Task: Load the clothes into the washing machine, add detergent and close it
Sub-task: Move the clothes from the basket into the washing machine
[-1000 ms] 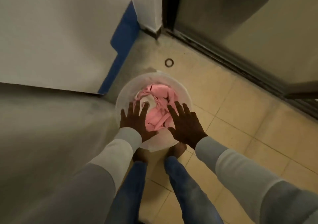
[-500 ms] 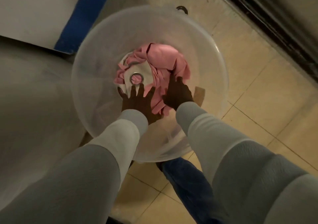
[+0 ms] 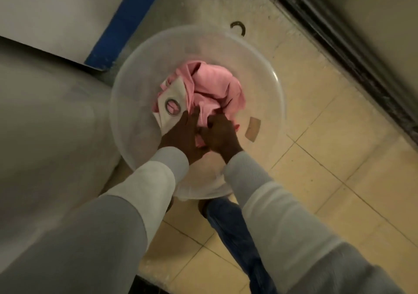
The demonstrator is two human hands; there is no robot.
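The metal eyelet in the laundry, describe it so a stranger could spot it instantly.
Find the clear round basin on the tiled floor, holding bunched pink cloth. On the cloth's white band, left of the pink, sits the metal eyelet: the only shiny ring inside the basin.
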